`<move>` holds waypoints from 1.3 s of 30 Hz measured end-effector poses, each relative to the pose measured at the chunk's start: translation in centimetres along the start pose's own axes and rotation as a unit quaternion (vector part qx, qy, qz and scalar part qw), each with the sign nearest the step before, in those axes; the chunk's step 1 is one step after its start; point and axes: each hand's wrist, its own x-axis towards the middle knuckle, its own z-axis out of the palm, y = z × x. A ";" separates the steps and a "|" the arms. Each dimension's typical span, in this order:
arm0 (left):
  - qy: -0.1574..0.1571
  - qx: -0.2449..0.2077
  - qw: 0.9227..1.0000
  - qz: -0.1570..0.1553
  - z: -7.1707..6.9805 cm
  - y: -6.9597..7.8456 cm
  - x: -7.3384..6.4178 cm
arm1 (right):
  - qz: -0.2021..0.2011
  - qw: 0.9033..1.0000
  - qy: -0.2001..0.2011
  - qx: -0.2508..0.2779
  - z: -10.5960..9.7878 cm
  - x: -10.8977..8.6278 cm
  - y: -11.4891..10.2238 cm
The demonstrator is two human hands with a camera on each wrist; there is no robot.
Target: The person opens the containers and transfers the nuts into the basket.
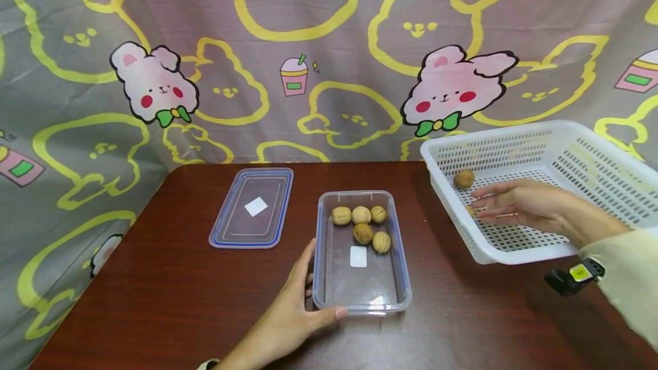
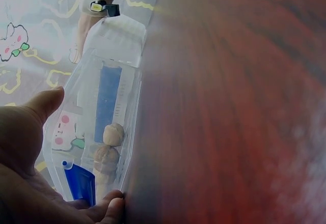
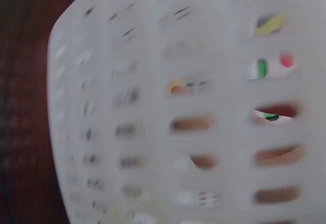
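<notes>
A clear plastic container [image 1: 329,284] stands on the table with several walnuts [image 1: 362,233] grouped toward its far end. My left hand [image 1: 295,310] grips its near left corner, thumb along the front rim and fingers against the left wall. In the left wrist view walnuts [image 2: 106,158] show through the container's side. Inside the white slotted basket [image 1: 465,233] on the right, my right hand [image 1: 529,207] reaches in with loosely extended fingers. One walnut [image 1: 464,179] lies beyond the fingertips; another [image 1: 470,210] is partly hidden by them. Only the basket's slotted wall [image 3: 153,107] fills the right wrist view.
A clear lid [image 1: 252,207] with a blue seal lies flat on the table [image 1: 169,278], left of the container. Behind the table hangs a patterned curtain [image 1: 339,67]. A black wrist strap [image 1: 576,276] is on the right wrist, over the basket's near edge.
</notes>
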 end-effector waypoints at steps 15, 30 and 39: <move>0.005 0.000 1.000 0.005 0.1 0.1 -0.1 | -0.104 0.991 0.033 -0.078 3.4 -3.0 -2.7; -0.002 0.001 1.000 -0.004 -0.1 -0.1 0.0 | -0.173 0.971 0.082 -0.143 8.9 -5.1 -5.0; 0.000 0.002 1.000 -0.007 -0.1 -0.1 0.0 | -0.207 0.966 0.070 -0.136 13.6 -4.9 -5.8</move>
